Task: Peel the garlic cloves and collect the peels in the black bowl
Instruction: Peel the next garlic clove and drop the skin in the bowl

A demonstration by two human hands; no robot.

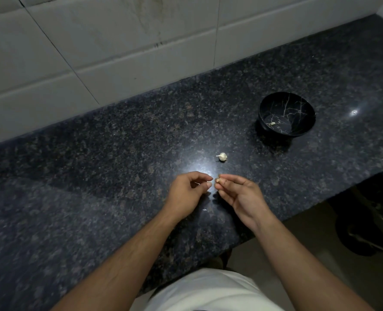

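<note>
Right hand (237, 194) pinching a garlic clove (218, 181); left hand (189, 191) curled beside it, grasp unclear. Garlic bulb (222, 156) at twelve o'clock, black bowl (287, 114) at two.

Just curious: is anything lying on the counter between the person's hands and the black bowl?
Head view: only a small garlic piece, alone on the counter, nearer the hands than the black bowl.

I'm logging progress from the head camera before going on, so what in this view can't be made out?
- Clove pinched by right hand: too small, half covered by fingertips; peeled or not, unclear.
- Left hand: curled fingers hide whether it holds a peel.
- Pale scrap in black bowl: too small to tell peel from clove.
- Dark things under the counter, right: unlit, cut by the frame edge.
</note>
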